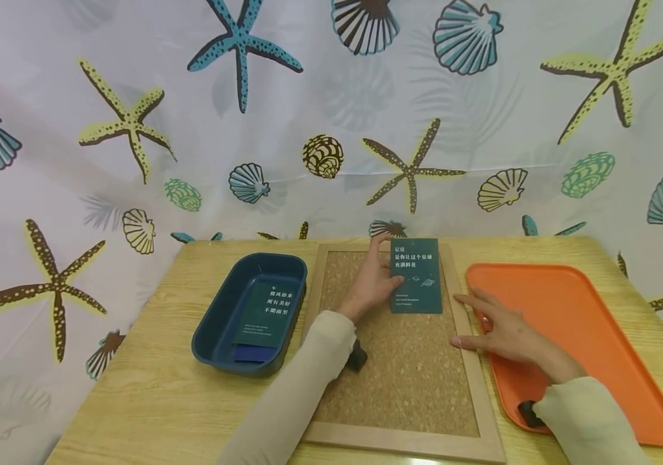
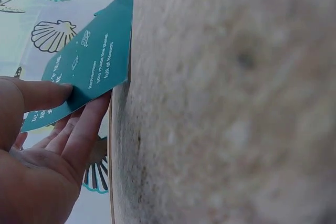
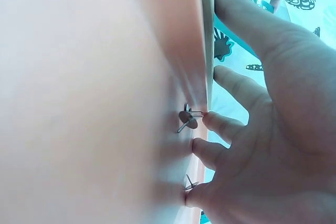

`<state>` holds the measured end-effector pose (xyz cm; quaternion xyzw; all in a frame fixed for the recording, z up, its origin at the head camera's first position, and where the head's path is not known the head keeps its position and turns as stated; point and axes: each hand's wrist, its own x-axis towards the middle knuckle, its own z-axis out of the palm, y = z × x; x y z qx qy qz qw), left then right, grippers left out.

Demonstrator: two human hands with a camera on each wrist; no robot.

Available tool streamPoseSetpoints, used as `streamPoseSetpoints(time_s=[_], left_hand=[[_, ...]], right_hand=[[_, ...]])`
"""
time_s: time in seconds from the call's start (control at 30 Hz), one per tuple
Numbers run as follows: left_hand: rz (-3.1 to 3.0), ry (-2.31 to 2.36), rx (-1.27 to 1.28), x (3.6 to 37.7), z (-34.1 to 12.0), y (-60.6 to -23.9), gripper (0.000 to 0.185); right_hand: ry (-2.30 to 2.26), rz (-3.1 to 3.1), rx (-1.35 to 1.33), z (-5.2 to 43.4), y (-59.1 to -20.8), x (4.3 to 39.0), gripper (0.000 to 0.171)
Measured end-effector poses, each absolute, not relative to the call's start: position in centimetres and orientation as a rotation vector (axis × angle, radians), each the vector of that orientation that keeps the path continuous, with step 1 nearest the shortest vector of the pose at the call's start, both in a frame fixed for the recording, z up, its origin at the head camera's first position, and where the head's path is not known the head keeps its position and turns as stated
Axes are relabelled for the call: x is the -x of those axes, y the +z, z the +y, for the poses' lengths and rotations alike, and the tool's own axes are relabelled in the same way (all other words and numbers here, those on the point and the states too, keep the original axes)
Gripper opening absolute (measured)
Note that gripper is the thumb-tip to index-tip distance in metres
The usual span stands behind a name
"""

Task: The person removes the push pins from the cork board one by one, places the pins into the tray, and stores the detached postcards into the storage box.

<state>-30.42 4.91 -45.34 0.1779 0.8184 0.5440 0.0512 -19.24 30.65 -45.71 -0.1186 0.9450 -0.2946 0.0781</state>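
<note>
A person sits at a light wooden surface (image 1: 157,387) in front of a curtain printed with starfish and shells. The landmark is a framed cork board (image 1: 401,361) lying flat in the middle. The left hand (image 1: 373,281) holds a dark teal card (image 1: 416,276) with white text against the far part of the cork board, thumb on the card's face and fingers curled under its left edge, so it is pinching the card; the left wrist view shows the same grip from close by. The right hand (image 1: 503,329) rests at the right edge of the cork board, on the inner rim of an orange tray (image 1: 587,323), its fingers spread and fairly straight, gripping nothing. The right wrist view shows 2 metal pushpins (image 3: 186,119) on the tray, touching or just beside those fingertips. To the left of the cork board stands a dark blue bin (image 1: 232,310) holding another teal card (image 1: 264,313) of the same kind. By the look of it, the step in hand is placing the card on the cork while reaching for a pin; the next move would call for pinching 1 pushpin, carrying it to the card and pressing it through while the left hand keeps the card flat.
</note>
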Motion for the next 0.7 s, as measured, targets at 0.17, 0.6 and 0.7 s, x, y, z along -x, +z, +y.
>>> streamPoseSetpoints(time_s=[0.17, 0.6, 0.7], left_hand=[[2.419, 1.762, -0.559, 30.1, 5.0, -45.3, 0.087], [2.31, 1.963, -0.487, 28.2, 4.3, -44.8, 0.087], [2.318, 1.977, -0.485, 27.9, 4.1, -44.8, 0.087]], right_hand=[[-0.895, 2.828, 0.352, 30.8, -45.7, 19.3, 0.094], [-0.886, 2.823, 0.368, 30.8, -45.7, 19.4, 0.094], [-0.89, 2.82, 0.364, 30.9, -45.8, 19.3, 0.094]])
